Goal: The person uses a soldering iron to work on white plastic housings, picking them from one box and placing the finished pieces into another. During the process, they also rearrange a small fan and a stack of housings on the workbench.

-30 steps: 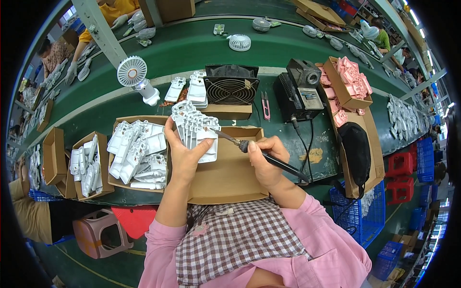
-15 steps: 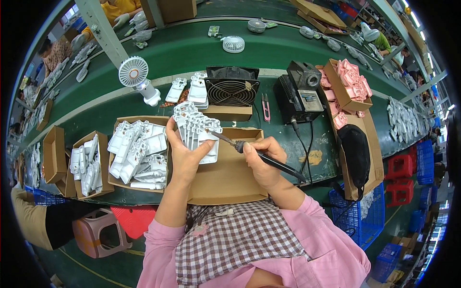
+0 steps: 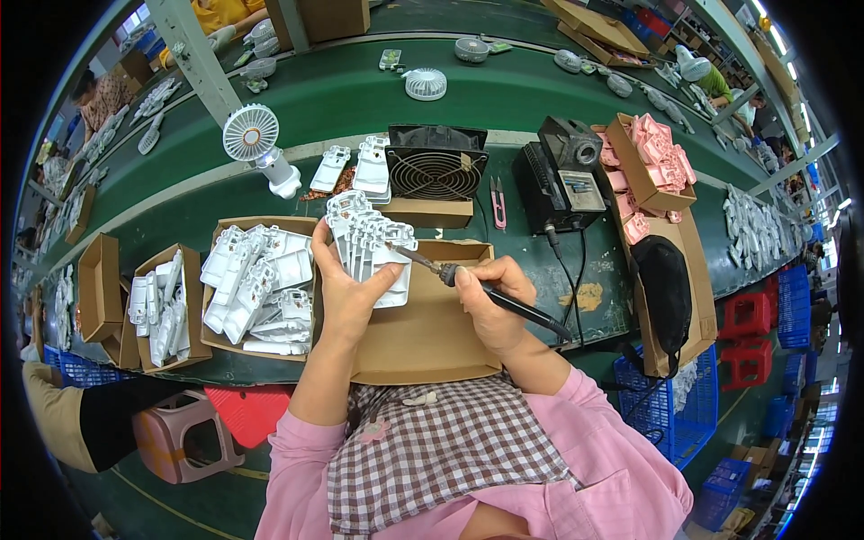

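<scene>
White plastic parts [image 3: 358, 236] sit fanned in our L hand [image 3: 345, 292], pinched, long axes approx fore-aft, w/ the soldering iron [image 3: 531, 315] grasped in our R hand [image 3: 495, 304], angling from lower R to their far ends.

A small white fan [image 3: 251, 131] stands upright on a green workbench [image 3: 524, 247] where pink snips [image 3: 499, 200] lie flat, with red stools [image 3: 746, 307] and a blue basket [image 3: 701, 416] below.

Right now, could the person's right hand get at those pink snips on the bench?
Probably not at once: the right hand is closed around the black soldering iron. The way itself looks free, though, as the pink snips lie in the gap between the black fan and the soldering station.
</scene>
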`<state>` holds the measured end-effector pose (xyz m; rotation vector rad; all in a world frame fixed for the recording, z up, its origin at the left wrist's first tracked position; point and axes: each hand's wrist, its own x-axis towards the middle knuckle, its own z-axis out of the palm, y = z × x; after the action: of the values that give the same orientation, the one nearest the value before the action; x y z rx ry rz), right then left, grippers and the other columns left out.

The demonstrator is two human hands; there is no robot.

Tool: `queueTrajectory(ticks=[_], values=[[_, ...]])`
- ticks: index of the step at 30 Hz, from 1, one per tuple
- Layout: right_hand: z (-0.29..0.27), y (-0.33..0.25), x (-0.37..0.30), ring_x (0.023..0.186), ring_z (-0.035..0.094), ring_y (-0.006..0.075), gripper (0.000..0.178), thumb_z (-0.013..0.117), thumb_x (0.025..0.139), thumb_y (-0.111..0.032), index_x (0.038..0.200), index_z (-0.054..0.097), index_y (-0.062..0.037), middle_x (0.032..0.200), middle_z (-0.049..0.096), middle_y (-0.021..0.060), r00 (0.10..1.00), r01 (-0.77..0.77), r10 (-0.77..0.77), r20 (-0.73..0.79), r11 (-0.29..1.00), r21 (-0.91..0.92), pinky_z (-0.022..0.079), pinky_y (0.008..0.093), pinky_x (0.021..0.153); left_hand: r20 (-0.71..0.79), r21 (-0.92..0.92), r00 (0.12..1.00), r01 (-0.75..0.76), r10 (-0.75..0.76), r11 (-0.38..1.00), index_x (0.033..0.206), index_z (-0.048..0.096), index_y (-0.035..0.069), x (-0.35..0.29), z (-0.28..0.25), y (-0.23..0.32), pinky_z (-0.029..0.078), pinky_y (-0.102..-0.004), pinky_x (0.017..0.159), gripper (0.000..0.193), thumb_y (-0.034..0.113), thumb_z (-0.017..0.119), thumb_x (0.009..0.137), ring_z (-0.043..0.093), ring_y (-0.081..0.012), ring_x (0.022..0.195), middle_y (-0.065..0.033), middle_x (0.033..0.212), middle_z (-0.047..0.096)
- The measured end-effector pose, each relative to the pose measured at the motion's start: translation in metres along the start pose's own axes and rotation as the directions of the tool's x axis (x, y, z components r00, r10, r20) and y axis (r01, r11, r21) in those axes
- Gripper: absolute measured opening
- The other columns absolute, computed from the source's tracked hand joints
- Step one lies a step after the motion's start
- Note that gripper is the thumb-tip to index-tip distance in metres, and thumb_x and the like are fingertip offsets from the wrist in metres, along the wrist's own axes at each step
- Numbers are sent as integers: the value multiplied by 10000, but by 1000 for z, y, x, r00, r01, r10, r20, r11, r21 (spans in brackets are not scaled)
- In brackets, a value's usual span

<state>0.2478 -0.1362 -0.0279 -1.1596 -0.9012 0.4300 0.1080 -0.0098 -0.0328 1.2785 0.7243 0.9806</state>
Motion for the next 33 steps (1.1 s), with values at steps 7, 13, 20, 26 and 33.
queueTrajectory(ticks=[7,13,20,26,33], values=[[-5,10,-1,496,469,73,115,605,874,-6,827,501,-26,656,549,60,981,190,-189,-34,981,33,393,199,462,-8,-51,1000,12,-12,999,1415,103,33,0,0,-1,460,-329,921,1005,56,793,684,533,-221,1099,-173,1230,458],[-6,12,-4,540,498,100,110,620,876,-66,863,518,-27,756,566,86,958,274,-268,-102,960,52,418,220,490,23,-60,1000,23,-22,998,1431,83,33,-1,3,3,432,-337,962,1069,55,823,660,512,-230,1132,-175,1253,446],[-7,16,-6,572,517,108,112,626,872,-67,871,522,-26,786,571,89,948,314,-309,-78,947,64,435,224,513,-3,-125,997,70,-71,990,1436,101,18,0,1,5,423,-334,965,959,109,754,740,489,-225,1150,-174,1275,429],[0,3,-4,584,496,76,132,619,857,23,823,503,-27,725,565,52,984,168,-168,-57,986,-14,404,205,533,-8,-100,999,47,-48,994,1423,111,8,0,0,-1,457,-311,901,824,54,641,794,536,-197,1068,-172,1243,459],[0,10,-1,580,505,57,178,697,829,-34,783,526,-28,687,605,46,987,151,-156,-45,984,-98,407,208,517,-15,-27,999,44,-44,999,1408,122,-1,0,-1,-2,464,-296,866,804,54,634,790,549,-188,1033,-177,1222,478]])
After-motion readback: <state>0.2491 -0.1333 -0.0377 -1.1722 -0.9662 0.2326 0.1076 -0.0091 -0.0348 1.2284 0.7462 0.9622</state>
